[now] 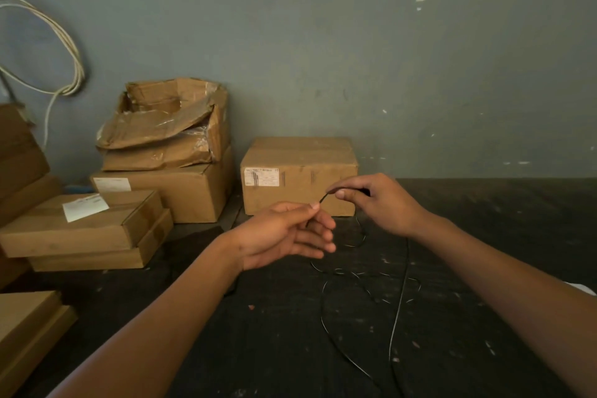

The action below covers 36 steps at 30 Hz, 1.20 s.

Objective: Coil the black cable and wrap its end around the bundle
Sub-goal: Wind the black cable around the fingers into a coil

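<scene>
A thin black cable lies in loose, tangled curves on the dark floor in front of me. A short stretch of it runs taut in the air between my two hands. My left hand pinches the cable between thumb and forefinger, palm turned right, other fingers spread. My right hand is a little higher and to the right, pinching the same stretch near its tip. From the right hand the cable drops to the floor and trails toward me. There is no coiled bundle in view.
A sealed cardboard box stands against the grey wall just behind my hands. More boxes are stacked at the left, one torn open on top, with flat cartons in front. White cables hang on the wall at far left.
</scene>
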Motion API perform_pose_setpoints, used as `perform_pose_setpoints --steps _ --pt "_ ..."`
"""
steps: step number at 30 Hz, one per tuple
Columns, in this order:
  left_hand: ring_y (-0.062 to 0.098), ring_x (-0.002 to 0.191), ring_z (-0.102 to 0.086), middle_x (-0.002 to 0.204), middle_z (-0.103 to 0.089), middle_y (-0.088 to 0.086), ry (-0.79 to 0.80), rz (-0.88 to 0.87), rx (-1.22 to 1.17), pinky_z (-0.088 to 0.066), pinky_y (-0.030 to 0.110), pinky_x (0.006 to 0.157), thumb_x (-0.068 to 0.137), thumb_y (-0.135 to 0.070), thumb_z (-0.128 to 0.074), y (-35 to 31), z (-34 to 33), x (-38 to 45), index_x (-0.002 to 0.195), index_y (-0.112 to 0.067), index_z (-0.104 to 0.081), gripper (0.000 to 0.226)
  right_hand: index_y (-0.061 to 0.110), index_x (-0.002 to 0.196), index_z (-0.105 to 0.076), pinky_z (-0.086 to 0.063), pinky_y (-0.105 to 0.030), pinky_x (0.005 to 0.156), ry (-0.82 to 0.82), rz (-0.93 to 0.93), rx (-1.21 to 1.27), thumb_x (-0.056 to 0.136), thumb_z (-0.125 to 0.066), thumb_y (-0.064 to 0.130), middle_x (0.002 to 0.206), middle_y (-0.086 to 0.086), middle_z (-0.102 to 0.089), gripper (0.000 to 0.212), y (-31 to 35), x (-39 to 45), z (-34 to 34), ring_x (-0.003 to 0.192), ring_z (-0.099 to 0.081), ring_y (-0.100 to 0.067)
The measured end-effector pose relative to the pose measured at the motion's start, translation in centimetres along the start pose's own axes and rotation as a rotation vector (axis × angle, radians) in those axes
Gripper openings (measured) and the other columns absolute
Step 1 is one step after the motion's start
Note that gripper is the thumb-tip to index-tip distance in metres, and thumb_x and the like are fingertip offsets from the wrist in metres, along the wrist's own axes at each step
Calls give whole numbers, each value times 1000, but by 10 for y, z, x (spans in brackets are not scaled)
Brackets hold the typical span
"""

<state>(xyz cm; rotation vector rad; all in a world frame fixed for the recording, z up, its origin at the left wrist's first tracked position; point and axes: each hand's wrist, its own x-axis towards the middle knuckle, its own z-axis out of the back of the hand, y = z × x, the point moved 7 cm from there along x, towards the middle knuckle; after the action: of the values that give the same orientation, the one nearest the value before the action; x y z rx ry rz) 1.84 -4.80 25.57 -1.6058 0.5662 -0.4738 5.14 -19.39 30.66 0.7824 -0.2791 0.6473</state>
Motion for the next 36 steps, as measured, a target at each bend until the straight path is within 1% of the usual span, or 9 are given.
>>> perform_pose_setpoints --steps 4,8,12,14,18,24,31,33,36 --pt "28 100 -69 98 -72 12 138 -6 -196 -55 41 86 97 -34 -52 -2 -23 3 107 -7 -69 34 22 109 -74 -45 -9 78 -42 30 43 94 -61 20 109 4 -75 20 4 4 5 88 -64 8" --pt "25 101 -70 101 -75 11 228 -24 -411 -53 44 90 101 -40 -41 -8 -39 5 119 -6 -66 45 17 112 -72 -55 -47 81 -73 41 143 95 -58 16 104 -5 -75 21 7 3 7 88 -69 -33" --pt "25 105 -69 105 -75 11 283 -60 -491 -51 47 91 103 -41 -35 -18 -43 5 134 -9 -56 49 12 115 -70 -50 -59 84 -56 48 183 97 -53 16 102 -23 -72 25 7 2 6 95 -63 -49" --pt "26 106 -69 103 -76 10 316 -91 -465 -50 52 94 103 -41 -34 -25 -43 5 142 -14 -49 49 11 113 -70 -52 -57 84 -26 32 200 98 -52 16 100 -25 -72 24 7 1 2 93 -64 -46" --pt "29 114 -65 107 -75 10 308 -179 -427 -38 67 102 104 -38 -30 -51 -28 9 150 -17 -35 51 23 99 -68 -48 -24 59 47 11 174 99 -49 12 68 8 -63 22 2 -8 -18 58 -55 -3" --pt "40 131 -49 128 -66 13 140 -278 -335 -36 75 96 102 -42 -35 -85 15 19 149 -37 -31 47 29 125 -56 -42 -18 55 292 -138 150 102 -43 24 66 6 -52 27 -10 -31 -73 55 -49 0" --pt "45 128 -49 144 -51 16 -41 -162 -225 -13 82 100 101 -47 -34 -63 60 26 146 -43 -34 45 25 118 -62 -40 -7 54 450 -125 142 102 -43 29 63 27 -59 25 26 -38 -81 56 -51 17" --pt "46 127 -50 144 -52 16 -81 -119 -200 -11 80 99 100 -48 -33 -50 71 27 145 -46 -35 45 26 109 -66 -38 -7 50 458 -92 139 101 -44 32 56 28 -56 24 38 -35 -72 51 -51 10" --pt "45 127 -51 143 -54 11 -116 -38 -131 -9 79 103 100 -49 -31 -26 81 28 144 -47 -37 44 32 95 -68 -37 -31 51 431 -88 187 100 -47 37 54 11 -44 22 48 -30 -58 52 -42 -15"
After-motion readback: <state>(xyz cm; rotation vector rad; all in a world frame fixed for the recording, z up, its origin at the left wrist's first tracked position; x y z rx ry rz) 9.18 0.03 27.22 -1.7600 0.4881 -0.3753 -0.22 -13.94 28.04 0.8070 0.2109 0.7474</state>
